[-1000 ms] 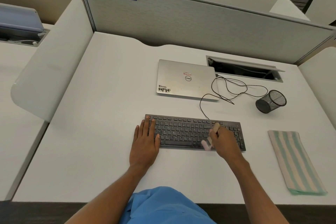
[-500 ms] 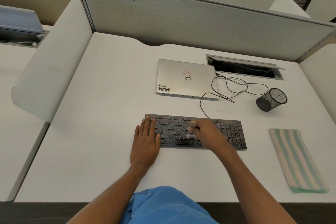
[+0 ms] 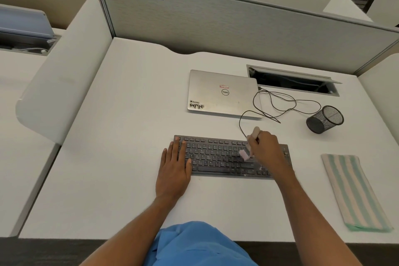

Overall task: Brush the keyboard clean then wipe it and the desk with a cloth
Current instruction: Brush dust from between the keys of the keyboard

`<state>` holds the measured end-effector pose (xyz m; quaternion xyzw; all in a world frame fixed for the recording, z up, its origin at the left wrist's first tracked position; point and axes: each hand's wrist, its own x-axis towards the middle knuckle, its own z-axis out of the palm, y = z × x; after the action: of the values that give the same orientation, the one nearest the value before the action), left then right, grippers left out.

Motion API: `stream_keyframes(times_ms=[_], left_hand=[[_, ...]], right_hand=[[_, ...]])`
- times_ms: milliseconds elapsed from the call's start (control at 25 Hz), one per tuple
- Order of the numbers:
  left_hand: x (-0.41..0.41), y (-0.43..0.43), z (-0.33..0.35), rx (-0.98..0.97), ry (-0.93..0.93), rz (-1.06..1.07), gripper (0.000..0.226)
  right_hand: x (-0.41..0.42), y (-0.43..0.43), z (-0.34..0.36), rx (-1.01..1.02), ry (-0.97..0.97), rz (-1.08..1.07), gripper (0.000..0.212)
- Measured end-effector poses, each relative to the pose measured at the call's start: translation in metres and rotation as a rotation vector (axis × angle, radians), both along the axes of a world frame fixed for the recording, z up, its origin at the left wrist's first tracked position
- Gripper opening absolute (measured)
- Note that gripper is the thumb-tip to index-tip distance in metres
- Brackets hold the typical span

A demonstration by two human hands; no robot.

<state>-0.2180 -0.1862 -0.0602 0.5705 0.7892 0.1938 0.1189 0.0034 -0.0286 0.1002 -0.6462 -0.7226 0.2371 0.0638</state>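
Observation:
A black keyboard lies on the white desk in front of me. My left hand rests flat with straight fingers on the keyboard's left end. My right hand grips a small brush with a pale handle, its pinkish bristles touching the keys right of the middle. The hand covers part of the keyboard's right side. A folded cloth with green and beige stripes lies on the desk to the right of the keyboard.
A closed silver laptop sits behind the keyboard, with a black cable looping beside it. A black mesh cup lies tipped at the right. An open cable slot and a grey partition stand behind.
My right hand swept the brush left across the keys to the middle, then back to the right and up toward the top rows. My left hand stayed put.

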Motion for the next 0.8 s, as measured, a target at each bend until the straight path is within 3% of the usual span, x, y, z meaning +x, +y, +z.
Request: stream_keyframes(times_ms=[280, 520, 680, 800], left_hand=[[0.0, 0.0, 0.001, 0.001, -0.001, -0.001, 0.064], [0.0, -0.001, -0.001, -0.005, -0.001, -0.001, 0.064], [-0.001, 0.0, 0.0, 0.001, 0.001, 0.001, 0.064], [0.0, 0.0, -0.001, 0.002, -0.006, 0.001, 0.064]], right_hand=[[-0.01, 0.003, -0.021, 0.024, 0.089, -0.079, 0.035], [0.005, 0.009, -0.017, 0.027, -0.089, -0.08, 0.031], [-0.006, 0.002, -0.009, 0.068, 0.092, -0.103, 0.034], [-0.011, -0.004, -0.014, -0.01, 0.033, -0.061, 0.037]])
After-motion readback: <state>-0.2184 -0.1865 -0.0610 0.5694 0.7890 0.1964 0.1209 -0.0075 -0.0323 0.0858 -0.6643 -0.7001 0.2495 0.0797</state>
